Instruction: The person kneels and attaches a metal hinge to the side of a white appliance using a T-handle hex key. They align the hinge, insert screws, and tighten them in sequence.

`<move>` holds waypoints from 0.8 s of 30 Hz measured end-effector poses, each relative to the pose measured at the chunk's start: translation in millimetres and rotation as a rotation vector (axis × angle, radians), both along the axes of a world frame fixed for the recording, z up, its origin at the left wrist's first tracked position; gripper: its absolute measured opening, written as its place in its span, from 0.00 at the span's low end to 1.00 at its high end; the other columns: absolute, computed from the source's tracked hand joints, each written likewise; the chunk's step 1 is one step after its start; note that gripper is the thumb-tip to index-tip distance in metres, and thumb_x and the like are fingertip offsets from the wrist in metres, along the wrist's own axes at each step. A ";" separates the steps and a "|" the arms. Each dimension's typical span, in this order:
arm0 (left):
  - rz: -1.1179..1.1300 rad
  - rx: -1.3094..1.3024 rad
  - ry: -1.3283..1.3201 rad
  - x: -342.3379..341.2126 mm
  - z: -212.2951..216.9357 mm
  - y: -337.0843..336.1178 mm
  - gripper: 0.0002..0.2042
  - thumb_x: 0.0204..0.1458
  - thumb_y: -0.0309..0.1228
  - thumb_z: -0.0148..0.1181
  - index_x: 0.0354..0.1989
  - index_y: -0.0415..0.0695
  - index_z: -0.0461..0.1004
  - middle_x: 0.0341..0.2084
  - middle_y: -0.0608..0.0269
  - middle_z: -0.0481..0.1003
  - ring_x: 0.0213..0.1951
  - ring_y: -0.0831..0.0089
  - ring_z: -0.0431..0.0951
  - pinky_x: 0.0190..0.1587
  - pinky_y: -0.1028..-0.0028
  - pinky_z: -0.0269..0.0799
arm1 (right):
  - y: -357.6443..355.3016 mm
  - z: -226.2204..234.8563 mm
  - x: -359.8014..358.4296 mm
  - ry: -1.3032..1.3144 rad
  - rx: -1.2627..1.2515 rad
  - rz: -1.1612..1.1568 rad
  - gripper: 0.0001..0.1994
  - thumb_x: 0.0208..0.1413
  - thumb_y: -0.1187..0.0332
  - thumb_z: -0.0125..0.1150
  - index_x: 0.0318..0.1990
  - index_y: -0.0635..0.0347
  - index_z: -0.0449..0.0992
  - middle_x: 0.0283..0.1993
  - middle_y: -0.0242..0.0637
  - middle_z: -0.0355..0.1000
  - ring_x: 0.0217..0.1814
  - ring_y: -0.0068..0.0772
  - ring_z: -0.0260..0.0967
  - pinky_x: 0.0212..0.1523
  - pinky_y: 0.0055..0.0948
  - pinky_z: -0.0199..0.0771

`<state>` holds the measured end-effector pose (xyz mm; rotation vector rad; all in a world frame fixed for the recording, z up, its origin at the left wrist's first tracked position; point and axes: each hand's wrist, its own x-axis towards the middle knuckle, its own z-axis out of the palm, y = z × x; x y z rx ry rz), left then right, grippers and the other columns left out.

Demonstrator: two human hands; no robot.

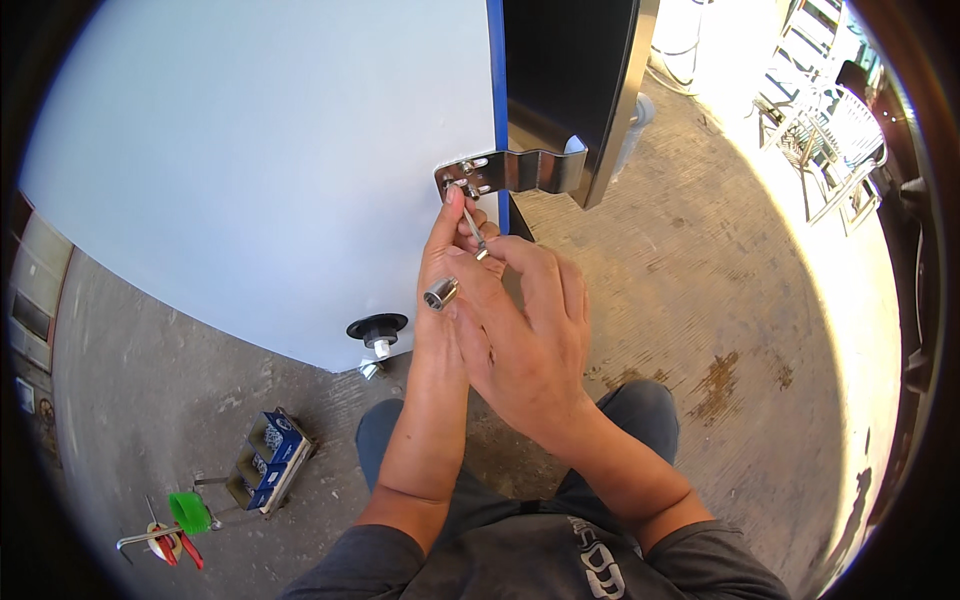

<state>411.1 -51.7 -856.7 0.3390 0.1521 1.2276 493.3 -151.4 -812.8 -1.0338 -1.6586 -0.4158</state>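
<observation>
A bent shiny metal bracket (540,170) is fastened by several bolts at the edge of a large white panel (270,170). My left hand (447,245) reaches up to the bracket's lower end. Its thumb lies by the bolts (472,191), and its fingers are curled around a slim metal rod (473,228). Crossing in front of the left wrist, my right hand (535,330) is closed, its fingertips at the rod's near end. A silver socket (440,293) sticks out beside the right thumb, its hollow end exposed. What my right palm holds is hidden.
A black round fitting (377,328) sits at the panel's lower edge. On the concrete floor, lower left, are blue bins (270,460) of small hardware, a green item (190,512) and red-handled pliers (190,550). A dark panel (570,80) stands beyond the bracket; metal chairs (835,140) are far right.
</observation>
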 end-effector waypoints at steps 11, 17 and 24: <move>0.127 0.171 0.272 -16.5 -9.8 -5.8 0.20 0.72 0.48 0.48 0.50 0.43 0.76 0.31 0.67 0.78 0.36 0.75 0.80 0.39 0.70 0.78 | 43.1 4.7 34.6 1.216 -0.700 0.680 0.10 0.69 0.64 0.62 0.48 0.61 0.76 0.33 0.35 0.76 0.32 0.18 0.76 0.30 0.24 0.73; 0.399 0.513 0.706 -43.8 -17.6 -67.9 0.18 0.73 0.42 0.47 0.54 0.40 0.75 0.36 0.63 0.77 0.33 0.77 0.75 0.42 0.76 0.72 | 38.3 -64.1 18.4 0.508 -0.374 0.250 0.09 0.71 0.64 0.55 0.43 0.61 0.74 0.31 0.43 0.74 0.30 0.40 0.74 0.32 0.35 0.71; 1.100 0.593 1.150 -28.2 0.4 -69.5 0.10 0.69 0.32 0.56 0.48 0.37 0.76 0.33 0.62 0.77 0.36 0.78 0.75 0.39 0.77 0.71 | 28.4 -44.7 8.7 0.721 -0.823 0.595 0.16 0.73 0.59 0.52 0.38 0.63 0.78 0.29 0.41 0.72 0.30 0.42 0.71 0.34 0.39 0.72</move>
